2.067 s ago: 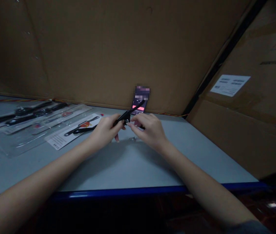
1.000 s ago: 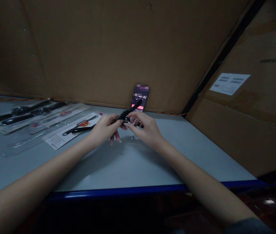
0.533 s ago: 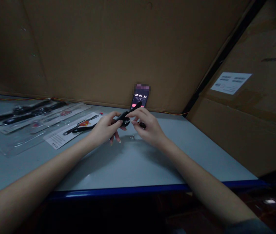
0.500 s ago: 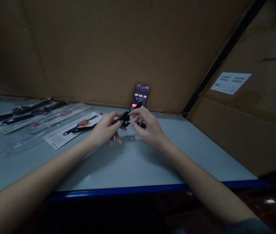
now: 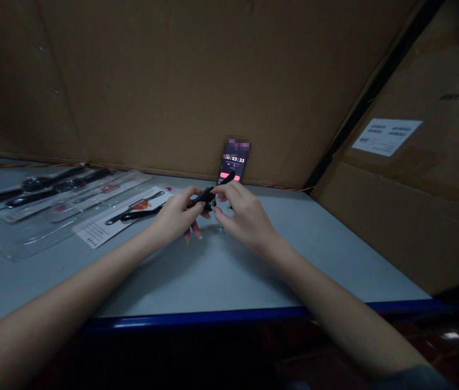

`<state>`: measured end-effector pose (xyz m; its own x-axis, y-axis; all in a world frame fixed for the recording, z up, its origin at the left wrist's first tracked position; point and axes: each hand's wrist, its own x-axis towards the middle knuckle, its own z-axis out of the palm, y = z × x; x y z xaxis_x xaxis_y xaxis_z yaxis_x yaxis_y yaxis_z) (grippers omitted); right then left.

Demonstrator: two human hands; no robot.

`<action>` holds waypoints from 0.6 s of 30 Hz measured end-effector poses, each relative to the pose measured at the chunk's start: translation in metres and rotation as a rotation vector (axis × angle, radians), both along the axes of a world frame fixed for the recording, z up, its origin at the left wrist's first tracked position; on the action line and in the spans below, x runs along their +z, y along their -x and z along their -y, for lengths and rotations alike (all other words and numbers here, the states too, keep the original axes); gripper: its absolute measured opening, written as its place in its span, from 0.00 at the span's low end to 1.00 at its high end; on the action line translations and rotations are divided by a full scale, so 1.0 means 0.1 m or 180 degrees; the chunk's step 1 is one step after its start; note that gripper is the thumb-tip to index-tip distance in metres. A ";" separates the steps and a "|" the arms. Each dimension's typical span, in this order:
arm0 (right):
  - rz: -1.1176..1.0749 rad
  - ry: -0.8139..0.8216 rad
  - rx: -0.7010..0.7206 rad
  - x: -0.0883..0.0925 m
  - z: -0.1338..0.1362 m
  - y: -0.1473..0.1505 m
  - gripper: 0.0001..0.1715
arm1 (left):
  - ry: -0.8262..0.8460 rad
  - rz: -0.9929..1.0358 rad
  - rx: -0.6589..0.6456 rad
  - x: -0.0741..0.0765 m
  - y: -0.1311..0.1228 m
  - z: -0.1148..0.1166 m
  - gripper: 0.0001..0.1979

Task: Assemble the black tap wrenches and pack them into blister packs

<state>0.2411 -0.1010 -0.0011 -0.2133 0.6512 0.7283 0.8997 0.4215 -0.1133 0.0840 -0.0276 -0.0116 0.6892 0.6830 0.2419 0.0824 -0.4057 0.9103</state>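
Note:
A black long-handled tool is held above the table, its exact kind unclear in the dim light. My left hand is closed round its body, thumb on top, while its lower fingers hang beneath. A thin black handle reaches left from that hand over a white printed card. My right hand is closed at the tool's right end, thumb and index finger at a small shiny metal part. Beyond the right fingers a black bar sticks up. Small shiny pieces lie on the table below; their kind is too blurred to tell.
A phone showing a timer leans on the cardboard wall behind. Clear plastic packs with black tools lie at the left. A labelled carton stands along the right. The grey table has a blue front edge.
My right thumb and index finger have shifted slightly left and down, with a wider gap between them, at the small metal part. The left hand keeps its grip. The view has tilted slightly.

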 end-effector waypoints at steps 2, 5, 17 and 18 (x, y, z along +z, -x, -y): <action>-0.0042 0.0029 -0.0096 0.01 0.00 -0.02 0.12 | 0.0057 0.0021 -0.0001 0.00 0.00 0.00 0.12; 0.0314 0.0173 0.0080 0.02 -0.02 -0.07 0.09 | 0.0124 0.0024 0.0014 0.02 0.00 0.00 0.11; -0.0393 0.0275 -0.0003 -0.02 -0.04 -0.12 0.08 | 0.0208 -0.0121 -0.0143 0.07 -0.01 0.05 0.11; -0.0327 0.0340 -0.0029 -0.02 -0.04 -0.11 0.09 | 0.0198 -0.0120 -0.0113 0.07 -0.01 0.05 0.11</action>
<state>0.2524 -0.0970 -0.0026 -0.1351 0.7277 0.6725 0.8848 0.3940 -0.2486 0.0851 -0.0322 -0.0048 0.7210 0.6708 0.1734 0.1036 -0.3518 0.9303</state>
